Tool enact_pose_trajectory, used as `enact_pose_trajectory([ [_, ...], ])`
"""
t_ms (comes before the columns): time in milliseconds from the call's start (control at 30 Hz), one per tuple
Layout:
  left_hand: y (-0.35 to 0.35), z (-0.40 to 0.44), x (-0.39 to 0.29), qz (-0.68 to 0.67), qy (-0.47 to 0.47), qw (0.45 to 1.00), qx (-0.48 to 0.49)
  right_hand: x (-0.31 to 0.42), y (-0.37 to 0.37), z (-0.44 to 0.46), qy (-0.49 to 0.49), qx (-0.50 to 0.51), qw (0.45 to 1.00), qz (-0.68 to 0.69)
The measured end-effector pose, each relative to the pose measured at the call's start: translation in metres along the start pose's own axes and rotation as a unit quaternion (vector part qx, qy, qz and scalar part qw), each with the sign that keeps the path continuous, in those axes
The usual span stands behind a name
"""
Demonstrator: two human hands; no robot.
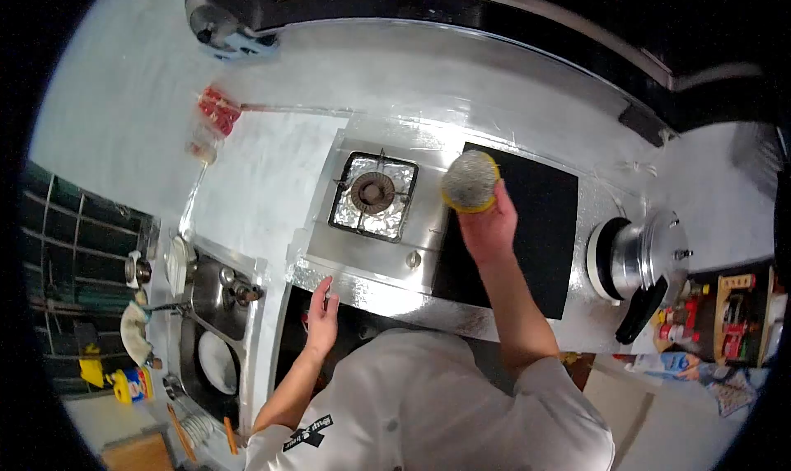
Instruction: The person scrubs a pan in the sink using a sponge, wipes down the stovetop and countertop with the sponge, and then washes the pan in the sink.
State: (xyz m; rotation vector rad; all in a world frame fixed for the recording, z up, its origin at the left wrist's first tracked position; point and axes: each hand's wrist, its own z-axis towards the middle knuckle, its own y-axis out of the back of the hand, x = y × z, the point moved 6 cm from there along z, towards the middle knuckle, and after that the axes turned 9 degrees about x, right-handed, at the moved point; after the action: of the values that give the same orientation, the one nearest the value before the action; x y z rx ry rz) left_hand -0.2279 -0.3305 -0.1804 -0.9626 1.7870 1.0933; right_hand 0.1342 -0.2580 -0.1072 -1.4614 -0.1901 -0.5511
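Note:
Above the stove, my right hand grips a round grey scrubber with a yellow rim, its grey face showing. Below the scrubber lies the seam between the steel stove top and a flat black panel. To the left is a gas burner with a square black grate over shiny foil. My left hand hangs near the counter's front edge with its fingers apart and nothing in it. A control knob sits on the stove's front part.
On the right stands a pressure cooker with a black handle. A double sink on the left holds a white dish. A yellow bottle stands beyond the sink, and a red package is at the back left.

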Motion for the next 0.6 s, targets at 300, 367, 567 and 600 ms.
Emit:
enact_pose_trajectory([
  [300,0.012,0.035,0.047,0.254,-0.062,0.959,-0.106,0.11,0.002,0.107,0.175,-0.108,0.926,-0.317],
  [367,0.015,0.048,0.047,0.3,-0.052,0.941,-0.145,0.129,0.014,0.144,0.248,-0.104,0.875,-0.403],
  [567,0.033,0.087,0.068,0.34,0.021,0.919,-0.198,0.082,0.036,0.247,0.282,-0.054,0.301,-0.909],
  [600,0.036,0.091,0.068,0.35,0.019,0.915,-0.202,0.059,0.011,0.247,0.247,0.037,0.201,-0.947],
])
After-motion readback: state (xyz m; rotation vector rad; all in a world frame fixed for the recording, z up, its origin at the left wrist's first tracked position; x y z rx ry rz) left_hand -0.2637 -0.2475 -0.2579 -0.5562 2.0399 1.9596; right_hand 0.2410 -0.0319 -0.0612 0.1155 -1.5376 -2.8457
